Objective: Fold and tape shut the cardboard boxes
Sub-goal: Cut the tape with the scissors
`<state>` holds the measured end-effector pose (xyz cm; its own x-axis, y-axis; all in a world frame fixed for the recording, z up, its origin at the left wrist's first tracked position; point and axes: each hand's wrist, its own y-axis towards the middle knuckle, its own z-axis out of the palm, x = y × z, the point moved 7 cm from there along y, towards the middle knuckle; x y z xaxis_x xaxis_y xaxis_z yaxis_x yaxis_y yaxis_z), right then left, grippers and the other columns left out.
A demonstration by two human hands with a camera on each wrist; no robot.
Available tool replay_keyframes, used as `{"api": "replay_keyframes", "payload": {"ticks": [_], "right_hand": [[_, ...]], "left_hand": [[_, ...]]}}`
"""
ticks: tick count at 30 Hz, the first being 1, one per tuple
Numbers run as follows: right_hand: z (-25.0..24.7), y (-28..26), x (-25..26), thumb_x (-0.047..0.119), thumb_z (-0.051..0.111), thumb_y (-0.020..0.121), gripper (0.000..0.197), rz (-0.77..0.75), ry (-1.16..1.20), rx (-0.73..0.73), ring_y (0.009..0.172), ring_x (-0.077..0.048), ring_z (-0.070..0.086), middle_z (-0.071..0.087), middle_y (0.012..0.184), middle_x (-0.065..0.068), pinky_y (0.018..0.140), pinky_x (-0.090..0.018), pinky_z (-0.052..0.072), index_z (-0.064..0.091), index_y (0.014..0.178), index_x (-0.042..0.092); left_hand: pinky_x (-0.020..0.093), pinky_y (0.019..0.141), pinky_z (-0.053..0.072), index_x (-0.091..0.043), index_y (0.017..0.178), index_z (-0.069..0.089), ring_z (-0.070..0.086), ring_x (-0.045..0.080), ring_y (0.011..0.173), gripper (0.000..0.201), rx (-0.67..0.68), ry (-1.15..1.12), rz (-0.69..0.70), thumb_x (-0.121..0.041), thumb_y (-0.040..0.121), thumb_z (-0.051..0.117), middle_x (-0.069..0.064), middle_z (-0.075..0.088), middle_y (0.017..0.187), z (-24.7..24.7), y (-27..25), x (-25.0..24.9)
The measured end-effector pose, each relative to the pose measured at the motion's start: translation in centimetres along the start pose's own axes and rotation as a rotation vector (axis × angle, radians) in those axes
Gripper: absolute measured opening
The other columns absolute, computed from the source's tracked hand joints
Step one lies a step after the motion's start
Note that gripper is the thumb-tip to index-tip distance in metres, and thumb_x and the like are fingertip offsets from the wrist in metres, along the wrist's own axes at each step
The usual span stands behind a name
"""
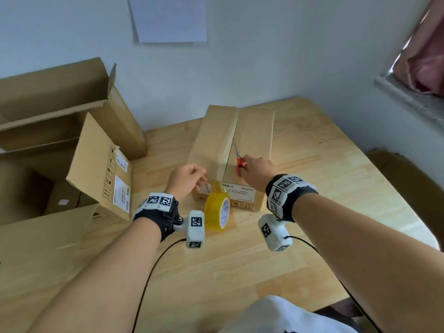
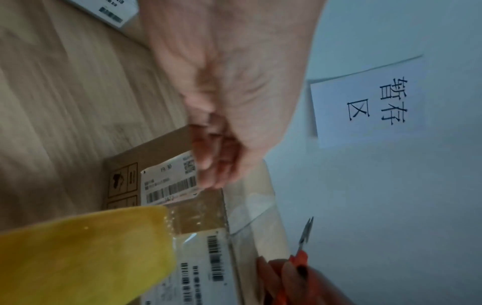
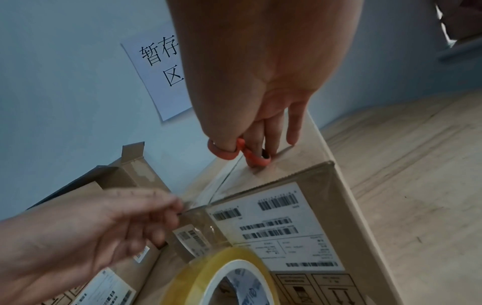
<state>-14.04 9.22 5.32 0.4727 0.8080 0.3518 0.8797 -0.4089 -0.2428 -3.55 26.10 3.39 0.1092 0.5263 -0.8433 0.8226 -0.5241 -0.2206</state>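
**Tape run across the top seam, cut not made yet**

The closed cardboard box point(image 1: 231, 150) is sat in the middle of the wooden table point(image 1: 312, 164), flaps folded down, and clear tape looks to be laid along the top seam and over the near edge. The yellow tape roll point(image 1: 217, 210) is stood on edge just in front of the box's labelled end, with a strip of tape stretched from it up to that end. That strip is pinched by the curled fingers of the left hand point(image 1: 188, 177), probably so it's kept taut and off itself. The red-handled scissors point(image 1: 238, 157) are gripped in the right hand point(image 1: 258, 173), fingers through the loops, blades closed and pointed along the seam; the handles are rested on the box top, so the lid is likely being held down as well.

Further out, big open boxes point(image 1: 72, 140) are stacked at the left edge of the table, near the roll but not touching. A paper sign point(image 1: 169, 18) is stuck on the wall behind. Nothing is seen between the scissors and the strip.
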Motion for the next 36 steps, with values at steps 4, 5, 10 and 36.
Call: {"api": "replay_keyframes", "payload": {"ticks": [4, 5, 10, 36], "right_hand": [[0.2, -0.4, 0.3, 0.035, 0.033, 0.099, 0.032, 0.027, -0.011, 0.009, 0.074, -0.025, 0.054, 0.056, 0.086, -0.007, 0.061, -0.032, 0.042, 0.049, 0.117, 0.015], [0.2, -0.5, 0.3, 0.034, 0.033, 0.099, 0.031, 0.030, -0.010, 0.020, 0.074, -0.025, 0.054, 0.056, 0.086, -0.007, 0.061, -0.031, 0.042, 0.049, 0.118, 0.015], [0.0, -0.6, 0.7, 0.033, 0.033, 0.099, 0.028, 0.020, -0.018, 0.061, 0.068, -0.020, 0.053, 0.052, 0.075, -0.001, 0.059, -0.030, 0.042, 0.051, 0.114, 0.017], [0.6, -0.8, 1.0, 0.031, 0.033, 0.100, 0.031, -0.010, -0.128, 0.024, 0.071, -0.021, 0.052, 0.050, 0.078, -0.003, 0.057, -0.031, 0.041, 0.045, 0.124, 0.015]], "left_hand": [[0.021, 0.058, 0.051, -0.004, 0.089, 0.059, 0.061, 0.014, 0.061, 0.015, 0.084, -0.292, -0.274, -0.012, 0.097, 0.048, 0.007, 0.065, 0.073, 1.6, -1.0, 1.8], [0.022, 0.060, 0.051, -0.003, 0.085, 0.057, 0.059, 0.016, 0.062, 0.015, 0.053, -0.392, -0.341, -0.008, 0.094, 0.046, 0.008, 0.063, 0.071, 1.7, -1.2, 2.0], [0.023, 0.061, 0.045, -0.009, 0.070, 0.055, 0.052, 0.015, 0.062, 0.022, 0.099, -0.345, -0.465, -0.008, 0.089, 0.045, 0.006, 0.058, 0.069, 3.3, -2.3, 2.8], [0.045, 0.101, 0.042, -0.020, 0.110, 0.059, 0.049, 0.028, 0.122, 0.018, 0.283, -0.060, -0.461, -0.028, 0.094, 0.059, 0.006, 0.054, 0.130, 6.1, -2.4, 4.4]]}}
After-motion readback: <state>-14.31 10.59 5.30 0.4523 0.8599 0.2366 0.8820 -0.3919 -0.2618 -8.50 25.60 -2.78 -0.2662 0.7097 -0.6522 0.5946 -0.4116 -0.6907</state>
